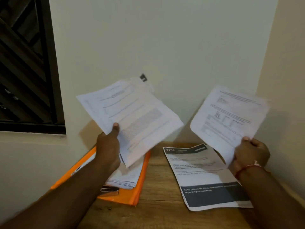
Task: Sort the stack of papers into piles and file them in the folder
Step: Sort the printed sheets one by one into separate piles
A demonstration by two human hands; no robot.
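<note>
My left hand grips a stack of printed papers by its lower left edge, thumb on top, held up above the table. My right hand pinches a single printed sheet at its lower right corner, raised and tilted toward the right wall. An orange folder lies on the left side of the wooden table, with more white papers on it under my left forearm. A sheet with dark grey bands lies flat on the table's right side.
A small wooden table stands in a corner between pale walls. A metal stapler rests on the folder near its front edge. A dark barred window is at the upper left. A red thread bracelet is on my right wrist.
</note>
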